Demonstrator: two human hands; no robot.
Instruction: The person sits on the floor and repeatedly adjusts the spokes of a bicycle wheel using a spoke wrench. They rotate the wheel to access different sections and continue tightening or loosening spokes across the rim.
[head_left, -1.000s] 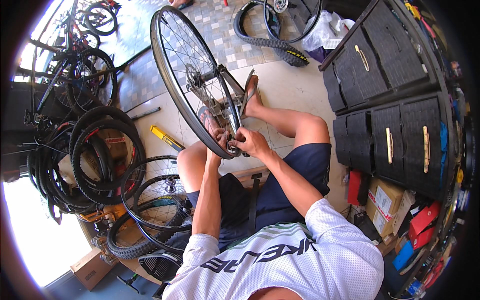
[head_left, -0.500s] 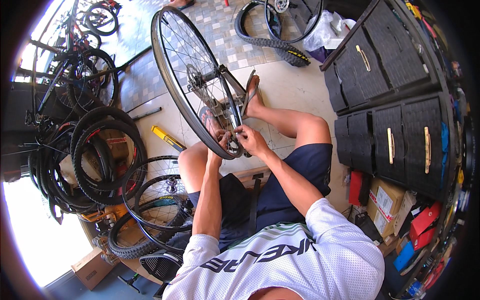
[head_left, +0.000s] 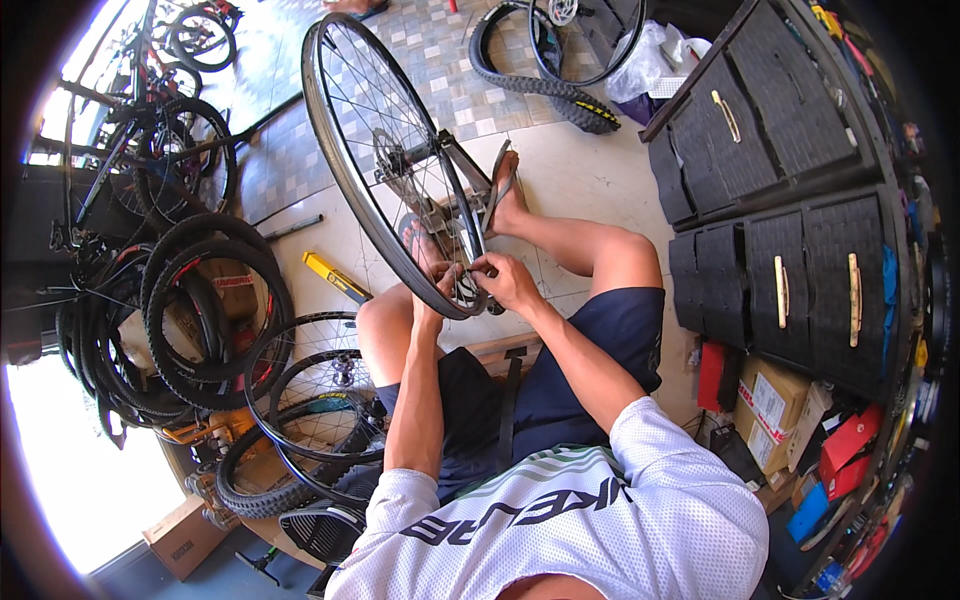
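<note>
A bare bicycle wheel rim [head_left: 341, 178] with thin spokes stands upright between my legs, without a tyre. Its hub [head_left: 391, 157] sits in a metal wheel stand [head_left: 464, 168] near my feet. My left hand [head_left: 439, 282] is closed at the wheel's near lower part, its fingers partly behind the rim. Opposite it, my right hand [head_left: 506, 284] pinches at the inner side of the rim, thumb and forefinger together. Both sets of fingertips are close together among the spokes. Whatever small piece they grip is too small to make out.
A yellow tool or case [head_left: 336, 277] lies left of my knee. Loose tyres [head_left: 215, 300] and spoked wheels [head_left: 310, 400] crowd the left side. Black drawers [head_left: 765, 285] line the right, with cardboard boxes [head_left: 768, 415] below. Another tyre [head_left: 560, 88] lies ahead on the floor.
Almost nothing differs. Both hands stay at the same place on the rim, with only a slight shift of the fingers.
</note>
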